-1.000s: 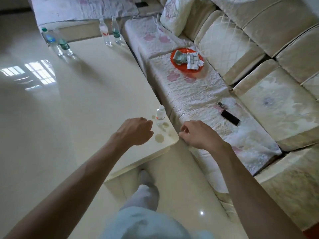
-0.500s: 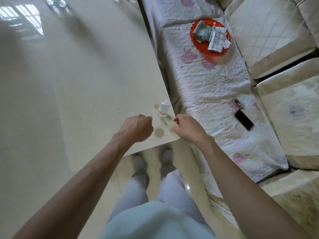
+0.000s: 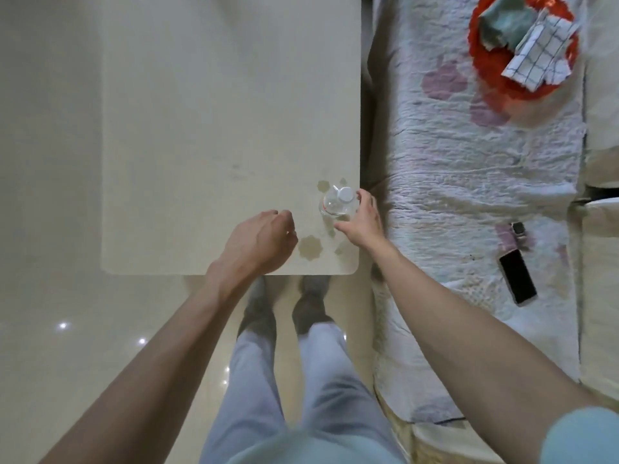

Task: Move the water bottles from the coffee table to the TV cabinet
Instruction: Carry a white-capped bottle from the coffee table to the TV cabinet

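A small clear water bottle [image 3: 335, 205] with a white cap stands upright near the right front corner of the cream coffee table [image 3: 217, 112]. My right hand [image 3: 363, 224] is cupped against the bottle's right side, thumb below it and fingers by the cap. The fingers are apart, and I cannot tell if they touch it. My left hand [image 3: 259, 241] hovers over the table's front edge, left of the bottle, its fingers curled in and holding nothing. The TV cabinet is out of view.
A sofa seat under a pale quilt [image 3: 469, 182] runs along the table's right edge. On it lie a red plate [image 3: 495, 75] with folded cloths, a black phone [image 3: 517, 279] and a watch [image 3: 518, 228]. My legs and feet [image 3: 284, 306] stand on glossy floor at the table's front edge.
My view has tipped down, so the far bottles have left the frame. My right hand has moved forward and opened around the small bottle. My left hand has stayed curled.
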A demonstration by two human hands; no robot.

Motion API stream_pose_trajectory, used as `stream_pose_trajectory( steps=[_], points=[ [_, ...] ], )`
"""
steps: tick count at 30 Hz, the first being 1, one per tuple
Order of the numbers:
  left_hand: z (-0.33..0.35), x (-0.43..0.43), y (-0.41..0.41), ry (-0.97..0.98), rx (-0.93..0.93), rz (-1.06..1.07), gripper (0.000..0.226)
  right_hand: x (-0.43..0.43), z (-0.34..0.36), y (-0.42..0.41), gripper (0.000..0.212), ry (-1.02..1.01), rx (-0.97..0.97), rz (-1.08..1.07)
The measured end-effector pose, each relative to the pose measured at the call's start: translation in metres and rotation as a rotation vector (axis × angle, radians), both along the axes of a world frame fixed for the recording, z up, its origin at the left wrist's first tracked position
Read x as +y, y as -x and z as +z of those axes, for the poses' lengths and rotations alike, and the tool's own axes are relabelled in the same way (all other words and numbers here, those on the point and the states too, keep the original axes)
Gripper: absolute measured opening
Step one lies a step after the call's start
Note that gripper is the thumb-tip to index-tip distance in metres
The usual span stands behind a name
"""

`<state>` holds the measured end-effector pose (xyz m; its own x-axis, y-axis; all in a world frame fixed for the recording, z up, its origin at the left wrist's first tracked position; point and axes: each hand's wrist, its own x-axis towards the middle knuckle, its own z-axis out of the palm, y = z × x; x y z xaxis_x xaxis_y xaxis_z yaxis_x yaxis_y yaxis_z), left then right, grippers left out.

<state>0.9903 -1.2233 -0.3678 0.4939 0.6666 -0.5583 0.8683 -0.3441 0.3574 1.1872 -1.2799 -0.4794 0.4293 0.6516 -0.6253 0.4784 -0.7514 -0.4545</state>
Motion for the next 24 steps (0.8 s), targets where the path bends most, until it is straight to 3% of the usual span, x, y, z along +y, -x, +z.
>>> stream_pose_trajectory(
  steps=[3,7,12,18,24],
  points=[
    [0.000,0.003,0.007,0.009,-0.015,0.080,0.022,0.011,-0.023,0.001,0.089,-0.087,0.024,0.025],
    [0.003,0.004,0.012,-0.002,-0.019,0.164,0.022,0.013,-0.044,-0.003,0.073,-0.150,-0.005,0.023],
    [0.022,0.004,0.013,0.052,-0.043,0.253,0.023,0.008,-0.035,-0.004,0.068,-0.181,-0.059,0.020],
    [0.062,-0.002,0.030,0.135,-0.141,0.469,0.020,-0.004,0.051,0.002,0.070,-0.328,-0.080,0.089],
    [0.111,-0.024,0.049,0.068,-0.282,0.577,0.019,0.000,0.181,0.017,0.073,-0.510,-0.042,0.215]
  ],
)
